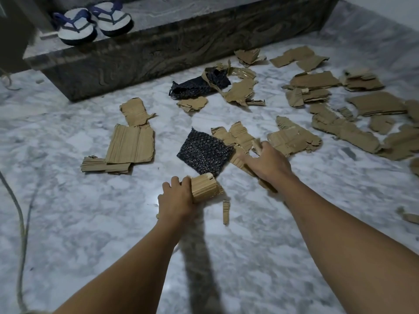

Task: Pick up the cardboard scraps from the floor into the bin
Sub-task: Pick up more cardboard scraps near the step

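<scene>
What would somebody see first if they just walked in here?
Torn cardboard scraps litter the marble floor, mostly at the right. In the middle the left hand grips a folded piece while the right hand reaches onto another scrap beside a dark bubble-wrap square. A pair of sandals sits on the step at top left.

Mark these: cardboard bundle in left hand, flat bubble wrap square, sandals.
cardboard bundle (205, 188): head view, ribbed face.
bubble wrap square (205, 152): head view, centre.
sandals (76, 34): head view, left footbed.
</scene>
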The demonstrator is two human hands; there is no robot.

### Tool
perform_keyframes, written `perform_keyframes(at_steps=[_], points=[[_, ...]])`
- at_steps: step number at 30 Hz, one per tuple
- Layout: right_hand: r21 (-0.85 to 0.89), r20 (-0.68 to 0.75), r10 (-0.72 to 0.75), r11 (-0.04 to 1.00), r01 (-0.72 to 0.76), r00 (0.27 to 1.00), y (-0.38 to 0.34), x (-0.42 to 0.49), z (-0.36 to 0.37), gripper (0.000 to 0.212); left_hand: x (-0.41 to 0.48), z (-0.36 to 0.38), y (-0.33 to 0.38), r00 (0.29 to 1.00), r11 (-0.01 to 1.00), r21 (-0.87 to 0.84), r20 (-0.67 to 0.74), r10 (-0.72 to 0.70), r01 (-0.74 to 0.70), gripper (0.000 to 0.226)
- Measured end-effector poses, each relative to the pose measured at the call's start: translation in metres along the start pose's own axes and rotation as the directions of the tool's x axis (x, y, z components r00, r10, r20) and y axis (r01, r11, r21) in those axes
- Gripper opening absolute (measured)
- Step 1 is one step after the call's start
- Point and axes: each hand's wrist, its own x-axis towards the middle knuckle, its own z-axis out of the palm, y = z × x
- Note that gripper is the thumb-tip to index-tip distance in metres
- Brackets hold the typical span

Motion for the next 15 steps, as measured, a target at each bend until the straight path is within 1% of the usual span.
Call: perform_keyframes(at_steps=[2,3,4,5,7,9,12,15], points=[[-0.09,0.077,-0.01,0.996,0.017,0.997,0.0,0.001,0.002,0.091,0.003,0.001,-0.004,0.999,0.999,-0.028,-0.019,-0.033,0.032,0.06],[-0.127,0.108,-0.005,0.992,0.019,0.994,0.0,0.002,0.003,0.094,0.005,0.0,-0.004,0.998,0.997,-0.051,-0.029,-0.055,0.053,0.055],[-0.146,0.12,0.001,0.989,0.017,0.993,0.001,0.002,0.006,0.091,0.006,-0.001,-0.005,0.996,0.994,-0.082,-0.034,-0.077,0.074,0.05],[-0.143,0.112,0.003,0.99,0.013,0.994,0.001,0.003,0.008,0.082,0.009,-0.004,-0.005,0.995,0.989,-0.121,-0.041,-0.095,0.089,0.047],[-0.095,0.085,0.004,0.995,0.004,0.996,-0.001,0.004,0.01,0.053,0.015,-0.012,-0.004,0.992,0.969,-0.223,-0.055,-0.116,0.101,0.041],[-0.085,0.075,0.014,0.996,-0.008,0.997,-0.004,0.005,0.01,0.036,0.021,-0.022,-0.002,0.987,0.937,-0.333,-0.071,-0.141,0.109,0.031],[-0.1,0.051,0.011,0.995,-0.006,0.999,-0.004,-0.004,0.012,0.032,0.028,-0.034,0.003,0.978,0.872,-0.469,-0.071,-0.198,0.142,0.021],[-0.15,-0.012,-0.02,0.989,0.018,1.0,0.003,-0.018,0.013,0.036,0.035,-0.041,0.008,0.977,0.832,-0.54,-0.075,-0.202,0.13,0.029]])
